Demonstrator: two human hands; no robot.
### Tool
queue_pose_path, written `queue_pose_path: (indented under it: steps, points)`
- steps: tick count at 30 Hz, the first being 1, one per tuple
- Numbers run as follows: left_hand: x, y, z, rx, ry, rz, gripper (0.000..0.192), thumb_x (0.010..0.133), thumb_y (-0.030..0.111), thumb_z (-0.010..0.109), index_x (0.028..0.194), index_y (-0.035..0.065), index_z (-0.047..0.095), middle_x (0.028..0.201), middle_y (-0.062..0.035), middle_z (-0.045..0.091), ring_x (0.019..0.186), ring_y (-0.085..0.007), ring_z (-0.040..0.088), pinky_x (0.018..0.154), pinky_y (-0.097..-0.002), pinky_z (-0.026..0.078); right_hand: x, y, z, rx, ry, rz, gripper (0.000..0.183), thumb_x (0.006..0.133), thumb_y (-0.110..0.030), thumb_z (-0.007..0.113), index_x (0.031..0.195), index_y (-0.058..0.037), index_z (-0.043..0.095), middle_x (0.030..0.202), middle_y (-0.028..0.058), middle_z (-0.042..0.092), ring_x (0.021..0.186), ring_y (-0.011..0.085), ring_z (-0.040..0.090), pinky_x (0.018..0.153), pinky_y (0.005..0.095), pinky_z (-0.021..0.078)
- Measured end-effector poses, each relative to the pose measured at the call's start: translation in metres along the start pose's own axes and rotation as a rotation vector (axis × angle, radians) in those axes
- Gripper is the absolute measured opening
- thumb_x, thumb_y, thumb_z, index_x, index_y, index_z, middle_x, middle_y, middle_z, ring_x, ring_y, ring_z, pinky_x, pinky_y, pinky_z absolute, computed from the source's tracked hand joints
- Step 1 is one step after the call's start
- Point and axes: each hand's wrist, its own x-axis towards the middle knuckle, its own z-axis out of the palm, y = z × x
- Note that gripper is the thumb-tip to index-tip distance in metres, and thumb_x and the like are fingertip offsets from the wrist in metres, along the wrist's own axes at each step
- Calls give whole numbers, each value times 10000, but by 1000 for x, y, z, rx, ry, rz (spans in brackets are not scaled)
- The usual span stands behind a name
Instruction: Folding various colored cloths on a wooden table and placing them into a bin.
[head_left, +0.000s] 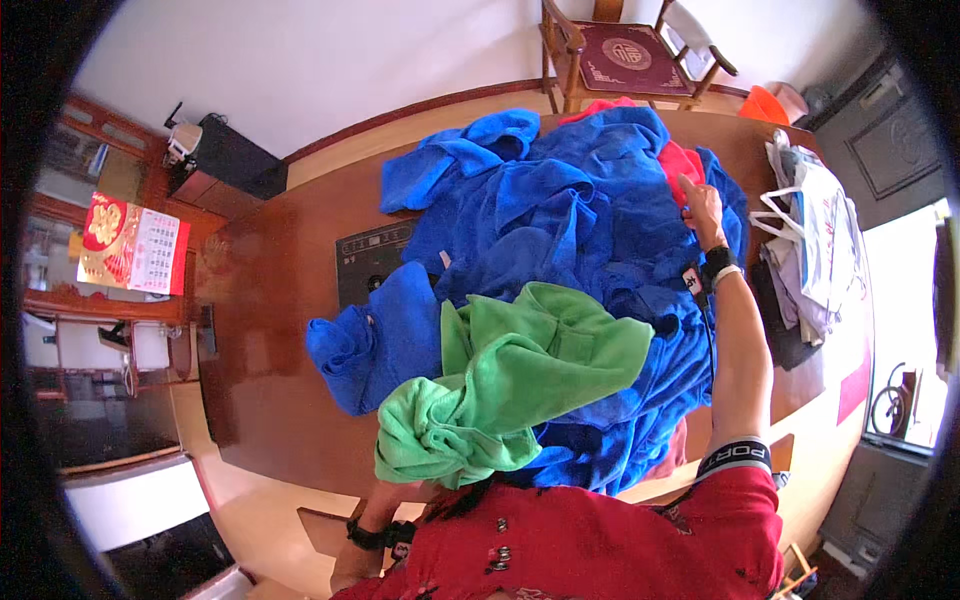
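A large heap of blue cloths (517, 217) covers the middle of the table. At its right side, my right hand (703, 210) has its fingers closed on the edge of a red cloth (679, 166) that shows among the blue. A green cloth (540, 360) lies over the near part of the heap, its left end bunched up by the table's near edge. My left hand (391, 498) is under that bunched end and appears to hold it; the fingers are hidden by the fabric. A blue cloth (382, 337) with a rolled end sticks out to the left.
A black induction cooktop (356, 266) is partly covered by the heap on the brown wooden table (270, 360). White bags (821, 217) and folded clothes lie at the right. Beyond the far edge stand a wooden armchair (634, 60) and an orange bucket (763, 106).
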Motion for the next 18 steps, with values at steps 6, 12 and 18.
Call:
queue_pose_path:
  steps: [6, 12, 18]
  points:
    - [-60, 11, -17, -56, 74, -33, 489, 747, 42, 606, 1198, 41, 417, 1169, -85, 486, 1027, -229, 506, 898, -375, 433, 35, 24, 11, -764, 78, -492, 325, 804, -272, 435, 773, -4, 616, 845, 207, 605, 789, 353, 599, 686, 418, 481]
    - [-36, 29, -14, -155, 128, -20, 475, 740, 28, 607, 1182, 38, 433, 1159, -87, 495, 1021, -231, 509, 894, -373, 435, 37, 16, -60, -690, 710, -889, 138, 785, -93, 475, 661, -121, 531, 652, 88, 569, 629, 230, 600, 516, 362, 467]
    - [-26, 40, -18, -274, 137, 19, 461, 734, 15, 608, 1166, 34, 449, 1149, -89, 503, 1014, -233, 513, 890, -370, 436, -64, -95, -174, -417, 1046, -1069, 138, 811, -44, 452, 859, -59, 580, 797, 102, 605, 741, 270, 581, 625, 360, 466]
